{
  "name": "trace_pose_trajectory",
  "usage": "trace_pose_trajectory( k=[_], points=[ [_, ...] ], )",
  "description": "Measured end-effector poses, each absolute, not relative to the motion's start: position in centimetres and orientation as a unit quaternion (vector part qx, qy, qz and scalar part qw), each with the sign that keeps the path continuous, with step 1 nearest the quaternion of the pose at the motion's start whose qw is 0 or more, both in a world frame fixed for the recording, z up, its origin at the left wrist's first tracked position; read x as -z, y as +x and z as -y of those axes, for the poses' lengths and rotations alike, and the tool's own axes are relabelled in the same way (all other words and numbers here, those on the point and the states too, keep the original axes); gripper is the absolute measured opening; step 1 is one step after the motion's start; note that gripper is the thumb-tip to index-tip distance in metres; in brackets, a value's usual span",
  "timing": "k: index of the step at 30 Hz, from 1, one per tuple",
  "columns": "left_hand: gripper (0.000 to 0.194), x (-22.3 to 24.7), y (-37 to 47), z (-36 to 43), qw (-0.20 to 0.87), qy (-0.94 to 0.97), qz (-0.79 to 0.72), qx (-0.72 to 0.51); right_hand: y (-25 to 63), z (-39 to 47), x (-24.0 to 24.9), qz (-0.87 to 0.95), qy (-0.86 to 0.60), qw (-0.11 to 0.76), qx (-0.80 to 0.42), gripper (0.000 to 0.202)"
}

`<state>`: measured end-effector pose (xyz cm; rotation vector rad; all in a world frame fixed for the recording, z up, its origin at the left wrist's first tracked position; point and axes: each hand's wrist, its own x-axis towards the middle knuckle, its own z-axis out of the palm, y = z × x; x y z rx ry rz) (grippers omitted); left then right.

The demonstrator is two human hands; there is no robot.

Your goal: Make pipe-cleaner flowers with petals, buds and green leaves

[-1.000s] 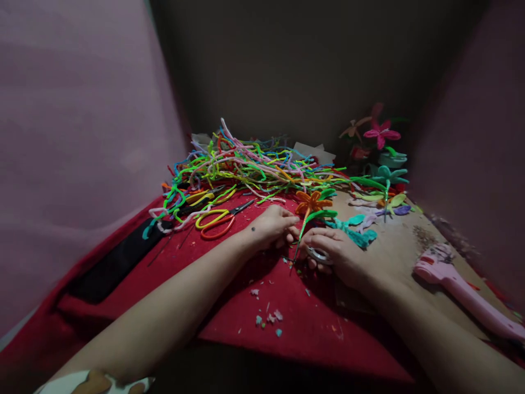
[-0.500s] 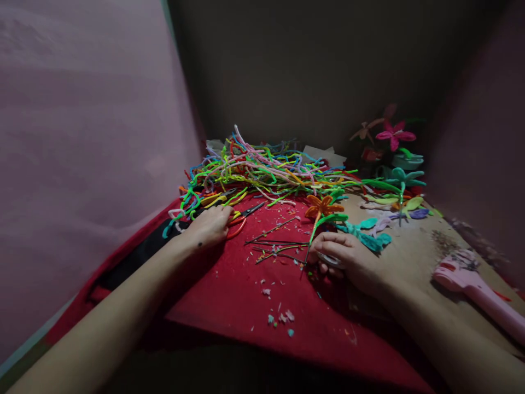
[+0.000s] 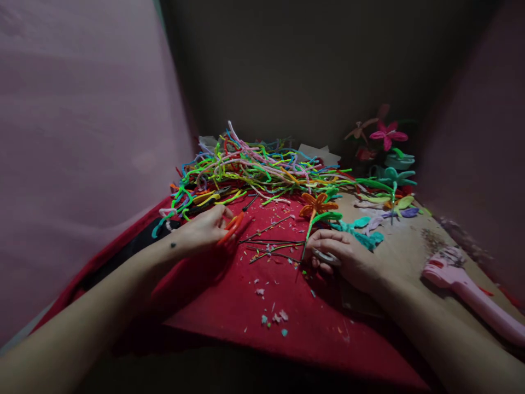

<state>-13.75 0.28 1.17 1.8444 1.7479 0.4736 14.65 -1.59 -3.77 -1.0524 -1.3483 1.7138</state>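
Observation:
My left hand [image 3: 205, 229] is closed on the orange handles of a pair of scissors [image 3: 232, 227], held above the red cloth [image 3: 229, 298]; the blades are hard to make out. To the right, my right hand [image 3: 348, 254] pinches the green stem of an orange pipe-cleaner flower [image 3: 316, 206] that stands upright. A pale ring, which looks like a tape roll [image 3: 327, 257], is also in its fingers. Several thin dark wire stems [image 3: 273, 242] lie on the cloth between the hands. Teal pipe-cleaner leaves [image 3: 367, 238] rest just beyond my right hand.
A tangled heap of coloured pipe cleaners [image 3: 262, 164] spreads along the back. At the right lie a pink glue gun [image 3: 459, 279] and a brown board [image 3: 404, 246]. Finished-looking flowers [image 3: 389, 134] stand at the back right. Fuzz scraps [image 3: 281, 317] litter the cloth's front.
My left hand has lifted the scissors off the cloth and turned them. The right hand stays at the flower stem. The whole view has shifted slightly.

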Motion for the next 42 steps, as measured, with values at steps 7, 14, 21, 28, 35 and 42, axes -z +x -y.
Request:
trace_pose_trajectory(
  k=[7, 14, 21, 28, 35, 42],
  points=[
    [0.016, -2.2, -9.9, 5.7, 0.681, 0.577, -0.415, -0.175, 14.7, 1.7, 3.9, 0.507, -0.397, 0.359, -0.676, 0.013],
    [0.014, -2.0, -7.9, 7.9, 0.766, 0.497, -0.380, -0.149, 14.6, 1.8, 3.8, 0.500, -0.399, 0.359, -0.680, 0.017],
    [0.017, -1.2, -7.3, 8.4, 0.759, 0.499, -0.395, -0.139, 14.7, 1.8, 3.7, 0.489, -0.406, 0.354, -0.686, 0.016],
    [0.020, -0.6, -6.6, 7.8, 0.759, 0.493, -0.393, -0.164, 14.7, 1.6, 4.0, 0.498, -0.383, 0.354, -0.693, 0.012],
    [0.021, -0.6, -6.1, 8.0, 0.742, 0.507, -0.402, -0.175, 14.9, 1.4, 4.1, 0.575, -0.398, 0.328, -0.635, 0.021],
    [0.020, -0.5, -6.0, 8.1, 0.693, 0.549, -0.437, -0.164, 15.1, 1.6, 3.8, 0.612, -0.409, 0.317, -0.599, 0.024]
  ],
)
